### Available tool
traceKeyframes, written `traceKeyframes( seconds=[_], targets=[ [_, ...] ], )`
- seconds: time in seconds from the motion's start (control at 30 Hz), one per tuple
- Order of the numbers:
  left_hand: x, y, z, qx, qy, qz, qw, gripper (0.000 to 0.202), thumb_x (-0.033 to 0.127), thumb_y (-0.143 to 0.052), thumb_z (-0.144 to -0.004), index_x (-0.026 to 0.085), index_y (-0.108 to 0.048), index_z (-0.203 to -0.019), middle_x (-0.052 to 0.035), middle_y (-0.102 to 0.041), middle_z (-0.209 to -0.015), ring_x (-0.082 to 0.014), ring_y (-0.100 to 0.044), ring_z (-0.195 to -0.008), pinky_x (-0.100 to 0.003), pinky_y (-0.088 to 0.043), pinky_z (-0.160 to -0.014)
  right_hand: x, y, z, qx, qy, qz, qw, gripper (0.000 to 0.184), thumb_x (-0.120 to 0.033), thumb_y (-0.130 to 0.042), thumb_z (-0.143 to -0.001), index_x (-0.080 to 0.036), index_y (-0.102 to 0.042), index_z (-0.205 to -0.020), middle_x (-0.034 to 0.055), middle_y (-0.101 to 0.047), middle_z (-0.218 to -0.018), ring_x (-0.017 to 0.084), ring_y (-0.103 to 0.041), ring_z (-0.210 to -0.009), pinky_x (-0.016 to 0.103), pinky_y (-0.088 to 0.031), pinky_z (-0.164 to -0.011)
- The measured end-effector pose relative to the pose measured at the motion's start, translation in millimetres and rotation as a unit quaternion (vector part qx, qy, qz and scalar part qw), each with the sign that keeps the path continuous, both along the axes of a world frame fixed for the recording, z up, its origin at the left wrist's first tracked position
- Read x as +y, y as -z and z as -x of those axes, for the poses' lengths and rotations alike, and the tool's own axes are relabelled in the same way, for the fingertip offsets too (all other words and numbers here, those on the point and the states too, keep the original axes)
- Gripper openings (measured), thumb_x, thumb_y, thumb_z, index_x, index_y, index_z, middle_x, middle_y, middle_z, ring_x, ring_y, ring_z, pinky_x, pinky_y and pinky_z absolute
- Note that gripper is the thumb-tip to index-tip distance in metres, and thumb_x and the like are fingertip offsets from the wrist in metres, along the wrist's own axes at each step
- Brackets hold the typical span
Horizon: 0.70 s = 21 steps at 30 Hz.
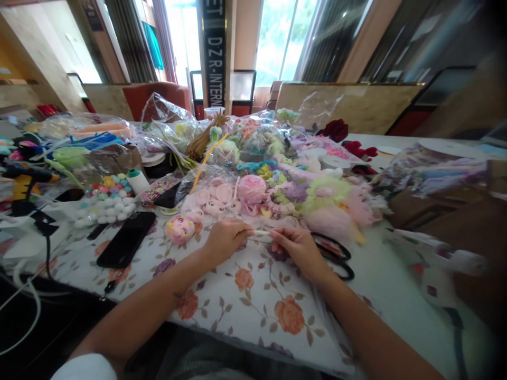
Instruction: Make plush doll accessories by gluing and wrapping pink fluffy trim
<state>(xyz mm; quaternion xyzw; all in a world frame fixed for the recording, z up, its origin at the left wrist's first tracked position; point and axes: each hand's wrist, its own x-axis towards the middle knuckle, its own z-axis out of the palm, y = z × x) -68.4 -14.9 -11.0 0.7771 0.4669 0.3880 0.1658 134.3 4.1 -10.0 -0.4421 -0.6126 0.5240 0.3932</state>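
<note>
Both of my hands meet above the flowered tablecloth (pixel 253 301) and pinch a short white stick-like piece (pixel 261 232) between them. My left hand (pixel 225 240) grips its left end with closed fingers. My right hand (pixel 297 245) pinches the right end. Just behind the hands lies a heap of fluffy pink, green and purple craft pieces (pixel 301 198) and a clear bag of pink round pieces (pixel 214 198). A small round colourful doll face (pixel 180 228) rests to the left of my left hand.
A black phone (pixel 127 238) lies at the left, with white pompoms (pixel 109 208) behind it. Black-handled scissors (pixel 336 256) lie right of my right hand. A glue gun (pixel 24 177) and cables sit far left. Plastic bags of craft supplies crowd the back.
</note>
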Motion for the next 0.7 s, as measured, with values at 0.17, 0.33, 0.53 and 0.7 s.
traceKeyframes(
  seconds=[0.17, 0.33, 0.53, 0.7],
  targets=[
    [0.5, 0.2, 2.7, 0.032, -0.014, -0.024, 0.999, 0.027, 0.036, -0.053, -0.089, 0.020, -0.073, -0.080, -0.0056, -0.070, -0.075, -0.0168, -0.061, -0.072, -0.027, -0.043, -0.069, -1.3, -1.1, 1.4, -0.019, 0.015, -0.034, 0.999, 0.036, -0.050, -0.067, -0.072, -0.016, -0.066, -0.061, 0.0027, -0.060, -0.051, 0.010, -0.047, -0.043, 0.021, -0.037, -0.038],
    [3.4, -0.8, 4.5, 0.024, -0.028, -0.015, 0.999, 0.026, 0.036, -0.053, -0.088, 0.019, -0.072, -0.084, -0.0058, -0.069, -0.077, -0.0171, -0.060, -0.073, -0.028, -0.042, -0.069, -1.4, -3.3, 1.7, -0.051, 0.052, -0.093, 0.993, 0.034, -0.048, -0.064, -0.075, -0.017, -0.067, -0.061, 0.0038, -0.063, -0.055, 0.013, -0.052, -0.049, 0.023, -0.039, -0.043],
    [3.1, -5.9, 2.7, 0.033, -0.074, 0.022, 0.996, 0.018, 0.028, -0.059, -0.084, 0.017, -0.067, -0.073, -0.0027, -0.064, -0.069, -0.0160, -0.057, -0.069, -0.027, -0.040, -0.067, 0.7, 0.8, 0.9, -0.074, 0.059, -0.112, 0.989, 0.035, -0.047, -0.061, -0.078, -0.016, -0.066, -0.062, 0.0032, -0.062, -0.055, 0.013, -0.051, -0.046, 0.024, -0.037, -0.043],
    [5.1, -7.3, 8.3, -0.004, -0.084, 0.025, 0.996, 0.025, 0.037, -0.051, -0.088, 0.019, -0.066, -0.079, -0.0015, -0.066, -0.075, -0.0159, -0.059, -0.072, -0.026, -0.042, -0.068, 0.1, 2.5, -0.3, -0.094, 0.065, -0.136, 0.984, 0.032, -0.040, -0.057, -0.083, -0.016, -0.065, -0.063, 0.0015, -0.061, -0.054, 0.012, -0.049, -0.044, 0.024, -0.036, -0.043]
  ],
)
